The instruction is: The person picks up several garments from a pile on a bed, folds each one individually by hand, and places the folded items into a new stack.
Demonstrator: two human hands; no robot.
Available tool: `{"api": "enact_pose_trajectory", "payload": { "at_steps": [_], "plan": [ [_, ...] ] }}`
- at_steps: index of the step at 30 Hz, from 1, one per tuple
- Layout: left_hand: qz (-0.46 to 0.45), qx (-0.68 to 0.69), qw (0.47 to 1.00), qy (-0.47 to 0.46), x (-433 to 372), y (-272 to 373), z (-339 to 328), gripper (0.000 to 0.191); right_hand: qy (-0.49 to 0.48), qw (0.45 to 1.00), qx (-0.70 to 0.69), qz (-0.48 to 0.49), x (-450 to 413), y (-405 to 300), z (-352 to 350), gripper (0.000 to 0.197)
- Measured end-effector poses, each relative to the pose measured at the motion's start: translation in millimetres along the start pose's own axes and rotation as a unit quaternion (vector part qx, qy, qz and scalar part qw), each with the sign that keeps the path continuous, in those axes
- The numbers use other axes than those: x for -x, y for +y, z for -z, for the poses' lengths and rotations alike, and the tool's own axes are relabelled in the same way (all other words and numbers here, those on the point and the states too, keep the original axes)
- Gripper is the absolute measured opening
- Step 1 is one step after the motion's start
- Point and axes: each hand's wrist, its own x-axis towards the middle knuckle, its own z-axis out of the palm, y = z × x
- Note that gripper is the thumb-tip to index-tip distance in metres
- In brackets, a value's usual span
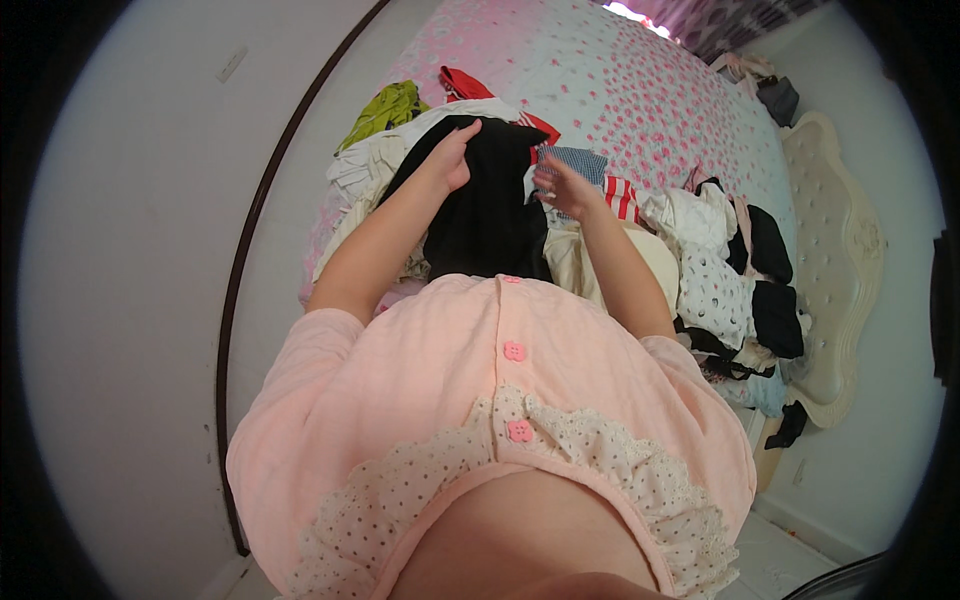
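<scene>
A black garment lies spread over other clothes on the bed, right before me. My left hand is over its upper left part, thumb raised; whether the fingers pinch the cloth, I cannot tell. At the garment's right edge, my right hand is held up with its fingers apart and slightly blurred, nothing in it. Just behind that hand lies a blue checked cloth, beside a red-and-white striped cloth. Cream fabric lies beneath my right forearm.
White clothes, a yellow-green garment and a red garment lie around the black one. To the right are a white patterned garment and folded black clothes, near the cream headboard. A floral sheet covers the bed.
</scene>
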Motion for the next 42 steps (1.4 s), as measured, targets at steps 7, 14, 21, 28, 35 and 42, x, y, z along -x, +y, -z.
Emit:
{"api": "enact_pose_trajectory", "payload": {
  "at_steps": [7,14,21,28,35,42],
  "plan": [
    [0.059,0.016,0.996,-0.059,15,-9,-12,0.035,0.012,0.986,0.129,0.105,15,12,-45,0.070],
    [0.062,-0.039,0.995,-0.066,21,-9,-13,0.034,-0.080,0.973,0.169,0.135,-2,8,-14,0.075],
    [0.020,-0.159,0.985,-0.056,25,-4,-18,0.029,-0.080,0.959,0.219,0.159,19,7,-26,0.055],
    [-0.078,-0.271,0.956,0.085,22,12,17,0.036,0.090,0.967,0.179,0.154,27,8,-2,0.035],
    [-0.059,-0.417,0.903,0.087,35,31,47,0.024,0.003,0.974,-0.129,0.188,30,11,74,0.024],
    [-0.136,-0.545,0.819,0.118,56,55,80,0.024,0.171,0.960,-0.054,0.215,65,0,122,0.025]
  ]
}}
